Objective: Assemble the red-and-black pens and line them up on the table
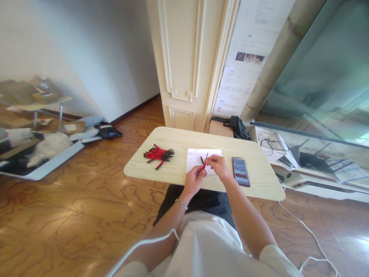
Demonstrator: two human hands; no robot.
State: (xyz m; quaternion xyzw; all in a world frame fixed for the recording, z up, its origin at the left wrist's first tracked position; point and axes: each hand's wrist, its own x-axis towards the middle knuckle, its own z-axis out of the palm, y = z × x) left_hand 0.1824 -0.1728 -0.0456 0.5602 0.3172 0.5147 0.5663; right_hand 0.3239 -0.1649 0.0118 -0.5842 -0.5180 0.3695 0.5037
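Pens (pixel 158 154): red and black, heaped left on the table (pixel 178 137)
Left hand (pixel 195 177): pinching a red barrel (pixel 204 166) above white paper (pixel 192 155)
Black piece (pixel 202 159): lying on the paper
Right hand (pixel 217 165): pinching a thin dark rod (pixel 206 154) at the barrel's end
Phone (pixel 240 171): flat on the table, right of the paper

clear lane parts pens (pixel 159 155) from paper (pixel 192 154)

bare tabletop (pixel 177 173) opens between the two and again right of the phone (pixel 239 175), which obstructs the strip beside the right hand (pixel 219 166); a black piece (pixel 202 159) lies on the paper, just beyond the left hand (pixel 194 179)
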